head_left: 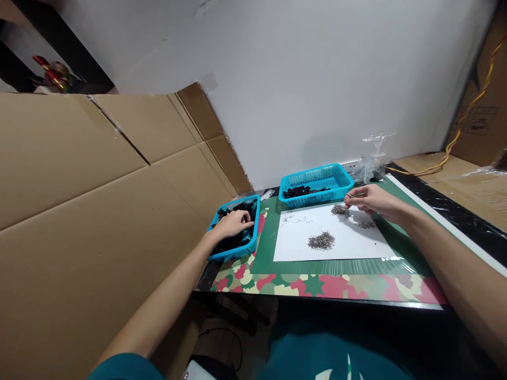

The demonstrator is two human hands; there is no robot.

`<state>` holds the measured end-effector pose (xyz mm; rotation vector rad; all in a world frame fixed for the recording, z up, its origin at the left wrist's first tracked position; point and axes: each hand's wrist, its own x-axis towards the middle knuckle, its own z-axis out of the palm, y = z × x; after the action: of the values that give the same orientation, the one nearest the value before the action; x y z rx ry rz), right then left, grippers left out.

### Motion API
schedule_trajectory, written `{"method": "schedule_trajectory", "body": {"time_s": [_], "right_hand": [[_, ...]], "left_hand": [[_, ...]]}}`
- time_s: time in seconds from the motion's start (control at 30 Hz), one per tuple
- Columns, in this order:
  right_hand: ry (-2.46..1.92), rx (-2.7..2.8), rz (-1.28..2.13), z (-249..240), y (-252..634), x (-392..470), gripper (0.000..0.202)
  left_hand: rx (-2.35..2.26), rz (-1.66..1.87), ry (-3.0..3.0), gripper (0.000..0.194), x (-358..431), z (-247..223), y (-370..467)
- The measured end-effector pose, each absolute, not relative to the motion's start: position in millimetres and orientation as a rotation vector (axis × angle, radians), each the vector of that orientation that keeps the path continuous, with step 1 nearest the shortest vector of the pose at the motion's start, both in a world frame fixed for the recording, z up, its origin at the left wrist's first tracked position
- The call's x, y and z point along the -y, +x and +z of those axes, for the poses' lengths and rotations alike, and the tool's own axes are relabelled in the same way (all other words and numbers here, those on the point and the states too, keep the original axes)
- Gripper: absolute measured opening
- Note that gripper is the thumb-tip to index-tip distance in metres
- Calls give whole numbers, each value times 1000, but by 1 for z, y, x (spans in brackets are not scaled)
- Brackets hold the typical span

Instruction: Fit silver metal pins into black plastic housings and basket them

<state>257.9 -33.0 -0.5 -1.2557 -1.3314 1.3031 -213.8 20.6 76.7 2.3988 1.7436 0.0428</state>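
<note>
My left hand (234,224) reaches into the left blue plastic basket (255,232), over a heap of black pieces (237,244). Its thumb and forefinger curve toward the black pieces with a gap between them, and the other fingers are partly hidden. On the right, my right hand (366,200) is closed in a pinch on a thin, shiny metal piece, too small to name exactly. Just below those fingertips lies a small pile of tiny metal parts (339,210) on a white sheet (293,248). Nearer me on the sheet is a larger pile of similar parts (321,240).
Behind the sheet stands another blue basket (340,177) with black pieces at its left end. Clear plastic bags (364,169) lie beside it. A cardboard panel (158,211) rises on the left, and a white wall (317,79) backs the table. Yellow wires (453,150) run at right.
</note>
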Motion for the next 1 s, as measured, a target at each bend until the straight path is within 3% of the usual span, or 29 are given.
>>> {"method": "schedule_trajectory", "body": {"time_s": [0.23, 0.43, 0.57, 0.83, 1.0], "right_hand": [[-1267, 1341, 1295, 3, 257, 35, 46], [-1257, 1284, 1279, 4, 258, 33, 52], [-1238, 1235, 1303, 3, 258, 33, 45], [-1216, 1256, 1319, -1, 254, 32, 38], [-1194, 1274, 1251, 3, 247, 32, 42]], "left_hand": [[-1703, 142, 2226, 42, -20, 100, -218], [-1708, 558, 2062, 55, -14, 124, -229], [-1636, 783, 1899, 59, -13, 132, -222], [-1307, 982, 1682, 67, -3, 135, -169], [-1130, 904, 1676, 56, 3, 115, -110]]}}
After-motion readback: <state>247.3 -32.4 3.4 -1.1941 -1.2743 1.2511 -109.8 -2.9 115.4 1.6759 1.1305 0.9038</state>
